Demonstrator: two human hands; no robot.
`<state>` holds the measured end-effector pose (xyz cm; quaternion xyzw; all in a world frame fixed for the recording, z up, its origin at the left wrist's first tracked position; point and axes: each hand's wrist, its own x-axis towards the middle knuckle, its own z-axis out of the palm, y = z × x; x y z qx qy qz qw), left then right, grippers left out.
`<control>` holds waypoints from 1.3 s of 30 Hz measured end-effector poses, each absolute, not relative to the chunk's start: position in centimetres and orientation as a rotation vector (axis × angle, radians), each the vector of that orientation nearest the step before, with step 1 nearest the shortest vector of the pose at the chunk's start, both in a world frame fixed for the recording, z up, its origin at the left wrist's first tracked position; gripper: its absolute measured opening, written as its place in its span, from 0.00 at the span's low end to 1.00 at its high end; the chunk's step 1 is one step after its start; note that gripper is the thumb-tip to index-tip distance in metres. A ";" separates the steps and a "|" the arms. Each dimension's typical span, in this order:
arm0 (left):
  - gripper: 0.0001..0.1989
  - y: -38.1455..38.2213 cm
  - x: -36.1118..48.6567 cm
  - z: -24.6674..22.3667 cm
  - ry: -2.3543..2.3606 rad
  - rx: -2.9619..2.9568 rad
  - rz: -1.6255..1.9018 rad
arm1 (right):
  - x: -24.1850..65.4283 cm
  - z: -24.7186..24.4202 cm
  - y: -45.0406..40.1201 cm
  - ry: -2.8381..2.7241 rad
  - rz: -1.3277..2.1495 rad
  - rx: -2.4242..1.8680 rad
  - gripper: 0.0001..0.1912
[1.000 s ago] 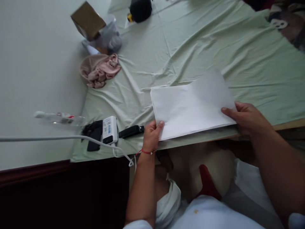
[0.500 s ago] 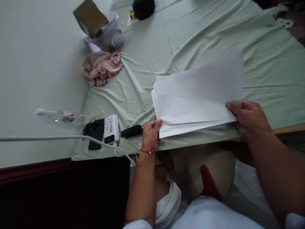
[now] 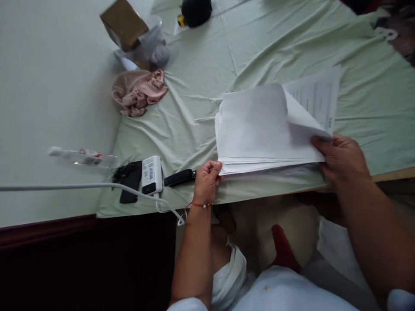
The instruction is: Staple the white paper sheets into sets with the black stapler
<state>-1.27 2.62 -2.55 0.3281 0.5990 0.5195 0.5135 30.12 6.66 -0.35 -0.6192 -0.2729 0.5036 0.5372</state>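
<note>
One clear bottle tilts at the far left, by the pale wall; what props it, I can't make out from where I stand. Then come a cardboard box, a black phone, a crumpled pink cloth and a white device, all on or near the green sheet with its many creases. A black stapler-like tool sits just beside the left hand, whose thumb and fingers are nearly closed on the near left corner of the paper stack.

That stack spans the two hands near the table's front edge, its leaves unevenly fanned. They look to be mid-leafing: the top page curls back, baring a printed sheet. Shifting them further would call for a steady left pinch and a light right one, I'd judge. The right hand is partly curled, thumb on top, pinching the near right corner.
</note>
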 end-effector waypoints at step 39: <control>0.16 2.9 -2.1 -3.0 1.160 0.766 1.249 | 32.3 0.3 6.6 -0.523 1.463 -1.505 0.18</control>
